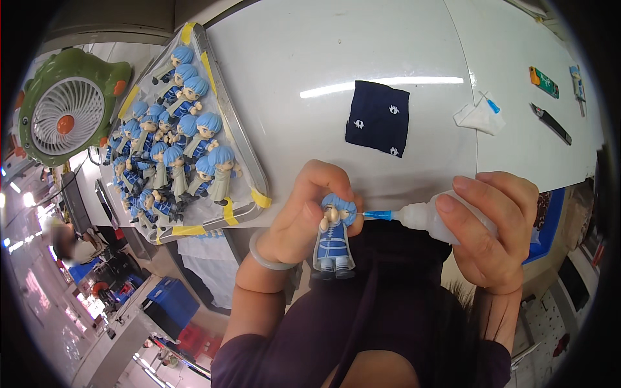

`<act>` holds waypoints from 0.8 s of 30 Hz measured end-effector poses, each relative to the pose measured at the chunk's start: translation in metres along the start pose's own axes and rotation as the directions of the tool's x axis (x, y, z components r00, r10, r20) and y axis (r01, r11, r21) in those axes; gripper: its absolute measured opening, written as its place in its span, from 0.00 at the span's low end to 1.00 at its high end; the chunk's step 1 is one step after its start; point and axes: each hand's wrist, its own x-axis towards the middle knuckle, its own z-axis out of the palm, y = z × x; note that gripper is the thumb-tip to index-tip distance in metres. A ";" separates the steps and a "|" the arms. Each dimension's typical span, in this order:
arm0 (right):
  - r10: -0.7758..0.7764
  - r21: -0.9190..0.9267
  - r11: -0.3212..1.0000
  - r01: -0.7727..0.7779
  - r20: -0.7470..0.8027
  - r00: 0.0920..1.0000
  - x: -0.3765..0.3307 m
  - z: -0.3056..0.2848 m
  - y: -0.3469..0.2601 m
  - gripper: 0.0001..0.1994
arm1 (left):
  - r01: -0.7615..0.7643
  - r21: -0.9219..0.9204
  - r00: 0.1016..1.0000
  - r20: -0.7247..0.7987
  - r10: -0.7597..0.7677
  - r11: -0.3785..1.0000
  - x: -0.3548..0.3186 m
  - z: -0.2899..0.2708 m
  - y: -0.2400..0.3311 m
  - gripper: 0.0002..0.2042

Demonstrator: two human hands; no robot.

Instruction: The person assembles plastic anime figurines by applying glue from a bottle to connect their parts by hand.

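Between the fingers of my left hand is a small figurine with blue hair, a blue outfit and a pale cape, held upright and facing up at me. My right hand is closed around a white squeeze bottle lying sideways. Its blue needle tip points left, and the thin needle reaches the side of the figurine's head near the hand's fingertips. Whether the needle touches the surface is too small to tell.
A metal tray edged with yellow tape holds several similar figurines at the left. Beyond it stands a green fan. A dark blue cloth, a folded white tissue and a black utility knife lie on the white table.
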 end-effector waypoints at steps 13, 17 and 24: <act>-0.017 -0.057 0.998 0.015 -0.030 0.999 -0.003 0.002 -0.007 0.17 | 0.050 -0.043 0.989 -0.134 -0.056 0.998 -0.004 0.005 -0.003 0.25; 0.007 -0.070 0.997 -0.009 -0.031 0.999 -0.001 0.000 -0.013 0.16 | 0.073 -0.004 0.981 -0.182 -0.072 0.997 -0.003 0.009 0.001 0.25; -0.032 -0.133 0.991 0.030 -0.014 0.999 0.002 -0.010 -0.019 0.14 | 0.089 -0.016 0.967 -0.240 -0.091 0.996 -0.005 0.007 -0.002 0.27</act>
